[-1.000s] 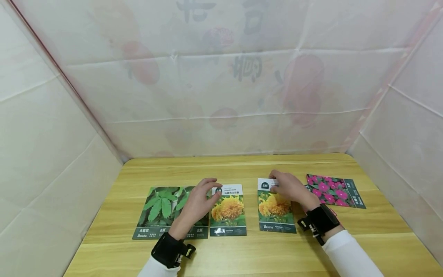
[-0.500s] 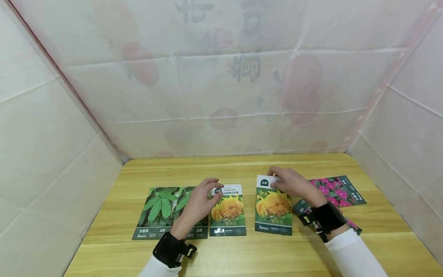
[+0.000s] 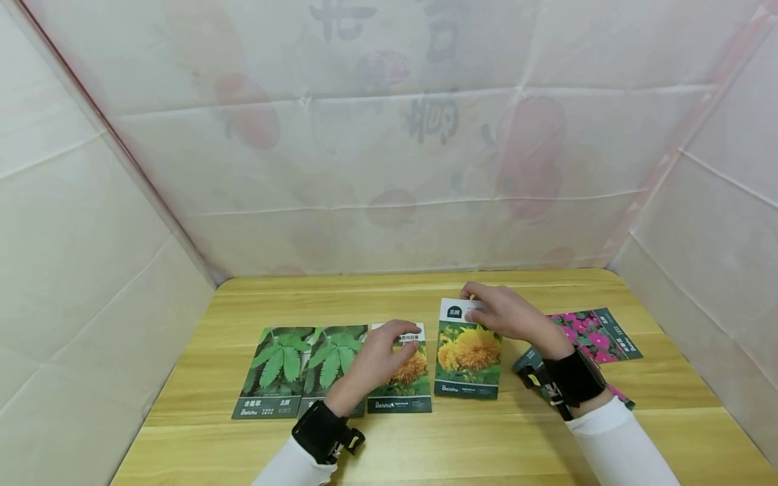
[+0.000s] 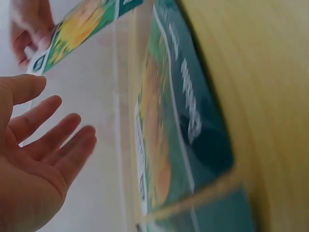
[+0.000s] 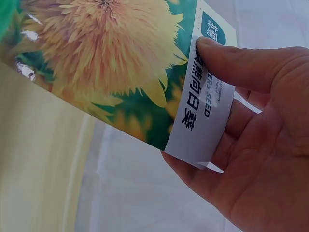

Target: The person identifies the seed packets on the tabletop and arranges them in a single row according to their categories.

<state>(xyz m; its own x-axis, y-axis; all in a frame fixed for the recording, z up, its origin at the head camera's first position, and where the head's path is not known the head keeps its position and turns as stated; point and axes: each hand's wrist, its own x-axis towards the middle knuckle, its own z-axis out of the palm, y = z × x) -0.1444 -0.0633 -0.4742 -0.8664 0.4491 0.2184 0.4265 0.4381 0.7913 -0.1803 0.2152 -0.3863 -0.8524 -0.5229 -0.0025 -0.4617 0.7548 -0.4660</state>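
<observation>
My right hand (image 3: 507, 312) pinches the white top of a yellow-flower seed packet (image 3: 467, 358), thumb in front and fingers behind. In the right wrist view this packet (image 5: 111, 58) is raised off the table. My left hand (image 3: 377, 358) hovers over a second yellow-flower packet (image 3: 401, 403) lying flat, its fingers loosely bent with nothing between them. The left wrist view shows the left hand (image 4: 43, 150) apart from both the flat packet (image 4: 159, 111) and the held one (image 4: 79, 26).
Two green-leaf packets (image 3: 276, 368) lie side by side at the left of the wooden table (image 3: 425, 445). Pink-flower packets (image 3: 592, 334) overlap on the right, partly under my right wrist. Pale cloth walls (image 3: 389, 155) enclose the back and sides.
My right hand has lifted the yellow-flower packet and carried it leftward, uncovering more of the pink-flower packets. My left hand has shifted right, from the leaf packets to over the flat yellow-flower packet.
</observation>
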